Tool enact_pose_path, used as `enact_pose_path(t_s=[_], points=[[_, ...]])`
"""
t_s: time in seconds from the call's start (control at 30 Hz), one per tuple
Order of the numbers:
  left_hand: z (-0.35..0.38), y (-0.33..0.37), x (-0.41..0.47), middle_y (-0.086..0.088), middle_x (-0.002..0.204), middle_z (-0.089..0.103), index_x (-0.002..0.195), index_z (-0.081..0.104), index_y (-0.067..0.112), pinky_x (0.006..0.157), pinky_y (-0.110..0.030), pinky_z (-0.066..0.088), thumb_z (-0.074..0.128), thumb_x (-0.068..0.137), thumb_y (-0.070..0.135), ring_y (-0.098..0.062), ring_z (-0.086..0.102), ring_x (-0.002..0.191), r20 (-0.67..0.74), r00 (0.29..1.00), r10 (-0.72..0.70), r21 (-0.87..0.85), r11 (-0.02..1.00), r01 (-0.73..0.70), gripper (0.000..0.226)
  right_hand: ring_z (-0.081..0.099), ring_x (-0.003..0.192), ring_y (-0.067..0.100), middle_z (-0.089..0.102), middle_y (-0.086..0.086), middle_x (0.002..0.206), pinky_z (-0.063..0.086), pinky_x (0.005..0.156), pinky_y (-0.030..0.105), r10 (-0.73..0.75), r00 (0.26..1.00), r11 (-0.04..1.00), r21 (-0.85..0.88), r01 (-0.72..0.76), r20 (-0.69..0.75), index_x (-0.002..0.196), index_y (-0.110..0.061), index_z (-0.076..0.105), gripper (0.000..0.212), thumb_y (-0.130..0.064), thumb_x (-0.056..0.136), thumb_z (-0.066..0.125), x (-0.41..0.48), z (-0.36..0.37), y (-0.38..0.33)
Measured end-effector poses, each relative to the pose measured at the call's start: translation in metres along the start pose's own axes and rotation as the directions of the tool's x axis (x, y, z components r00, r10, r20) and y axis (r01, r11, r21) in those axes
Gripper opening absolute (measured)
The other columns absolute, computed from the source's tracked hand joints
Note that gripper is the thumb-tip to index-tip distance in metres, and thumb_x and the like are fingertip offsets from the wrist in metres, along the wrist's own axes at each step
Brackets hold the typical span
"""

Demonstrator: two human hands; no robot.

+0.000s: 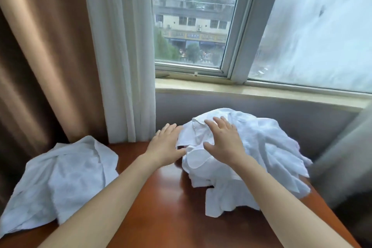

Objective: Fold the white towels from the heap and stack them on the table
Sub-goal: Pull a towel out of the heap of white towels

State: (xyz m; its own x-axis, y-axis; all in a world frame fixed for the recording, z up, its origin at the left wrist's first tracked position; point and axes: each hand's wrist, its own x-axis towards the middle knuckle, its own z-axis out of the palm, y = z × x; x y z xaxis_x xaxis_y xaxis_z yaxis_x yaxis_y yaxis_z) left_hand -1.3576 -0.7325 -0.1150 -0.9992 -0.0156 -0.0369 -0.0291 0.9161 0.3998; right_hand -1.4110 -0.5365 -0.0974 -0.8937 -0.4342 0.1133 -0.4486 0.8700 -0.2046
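A rumpled heap of white towels (pixel 259 147) rises at the back right of the brown wooden table (pixel 161 207), some corners hanging over its right edge. My right hand (pixel 223 139) rests flat on top of the heap's left side, fingers spread, holding nothing. My left hand (pixel 167 145) is open at the heap's left flank, its fingertips touching the cloth. A second white towel (pixel 60 179) lies loose and creased on the table's left side, draped over the left edge.
A brown curtain (pixel 46 56) and a white sheer curtain (pixel 120 50) hang behind the table at left. A window sill (pixel 241 90) and grey wall run behind the heap. A grey blurred cloth edge (pixel 346 163) stands at right.
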Motion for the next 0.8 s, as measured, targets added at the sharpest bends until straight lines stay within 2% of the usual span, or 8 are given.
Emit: enact_pose_path(t_s=[0.17, 0.37, 0.5, 0.63, 0.73, 0.8], points=[[0.011, 0.074, 0.032, 0.004, 0.163, 0.015, 0.155, 0.019, 0.025, 0.121, -0.041, 0.008, 0.059, 0.092, 0.043, -0.019, 0.004, 0.152, -0.011, 0.995, 0.102, 0.029, 0.994, -0.101, 0.077, 0.005, 0.152, 0.023, 0.018, 0.000, 0.162, 0.006, 0.122, 0.048, 0.108, 0.994, 0.993, -0.046, -0.108, -0.008, 0.153, -0.028, 0.024, 0.072, -0.040, 0.091, 0.058, -0.013, -0.029, 0.077], [0.044, 0.139, 0.070, 0.003, 0.158, 0.025, 0.155, 0.023, 0.023, 0.119, -0.040, 0.019, 0.059, 0.091, 0.049, -0.018, 0.015, 0.149, -0.013, 0.988, 0.152, 0.077, 0.986, -0.150, 0.078, 0.001, 0.153, 0.022, 0.012, 0.001, 0.165, 0.005, 0.122, 0.048, 0.217, 0.976, 0.975, -0.046, -0.216, 0.021, 0.156, -0.030, 0.020, 0.077, -0.047, 0.090, 0.057, -0.025, -0.038, 0.157], [0.074, 0.164, 0.094, 0.001, 0.164, 0.011, 0.156, 0.015, 0.026, 0.120, -0.050, 0.016, 0.067, 0.080, 0.061, -0.020, 0.007, 0.152, 0.043, 0.995, 0.095, -0.011, 0.995, -0.094, 0.099, 0.001, 0.153, 0.022, 0.010, 0.001, 0.165, 0.002, 0.122, 0.050, 0.238, 0.970, 0.971, -0.045, -0.236, 0.053, 0.156, -0.031, 0.019, 0.082, -0.050, 0.087, 0.058, -0.023, -0.037, 0.201], [0.101, 0.169, 0.110, 0.006, 0.163, -0.020, 0.154, -0.007, 0.041, 0.120, -0.055, 0.001, 0.075, 0.063, 0.069, -0.025, -0.014, 0.151, 0.126, 0.991, -0.046, -0.058, 0.997, 0.054, 0.126, -0.006, 0.152, 0.026, 0.002, 0.002, 0.165, 0.000, 0.121, 0.055, 0.256, 0.952, 0.967, -0.049, -0.251, 0.167, 0.156, -0.036, 0.010, 0.103, -0.054, 0.075, 0.071, -0.013, -0.021, 0.233], [0.112, 0.162, 0.121, 0.004, 0.161, -0.028, 0.148, -0.019, 0.052, 0.119, -0.055, 0.001, 0.076, 0.048, 0.077, -0.033, -0.019, 0.150, 0.182, 0.972, -0.149, 0.013, 0.989, 0.149, 0.140, -0.015, 0.151, 0.030, -0.013, -0.001, 0.165, 0.000, 0.119, 0.061, 0.296, 0.908, 0.951, -0.008, -0.308, 0.296, 0.154, -0.043, -0.005, 0.126, -0.060, 0.061, 0.079, -0.003, -0.004, 0.247], [0.116, 0.154, 0.128, 0.005, 0.160, -0.031, 0.142, -0.027, 0.057, 0.119, -0.056, 0.005, 0.077, 0.039, 0.079, -0.034, -0.023, 0.148, 0.264, 0.945, -0.196, -0.008, 0.979, 0.205, 0.148, -0.022, 0.150, 0.033, -0.027, -0.004, 0.162, 0.000, 0.118, 0.064, 0.309, 0.866, 0.941, 0.006, -0.338, 0.393, 0.149, -0.050, -0.020, 0.141, -0.058, 0.054, 0.083, 0.002, 0.008, 0.254]])
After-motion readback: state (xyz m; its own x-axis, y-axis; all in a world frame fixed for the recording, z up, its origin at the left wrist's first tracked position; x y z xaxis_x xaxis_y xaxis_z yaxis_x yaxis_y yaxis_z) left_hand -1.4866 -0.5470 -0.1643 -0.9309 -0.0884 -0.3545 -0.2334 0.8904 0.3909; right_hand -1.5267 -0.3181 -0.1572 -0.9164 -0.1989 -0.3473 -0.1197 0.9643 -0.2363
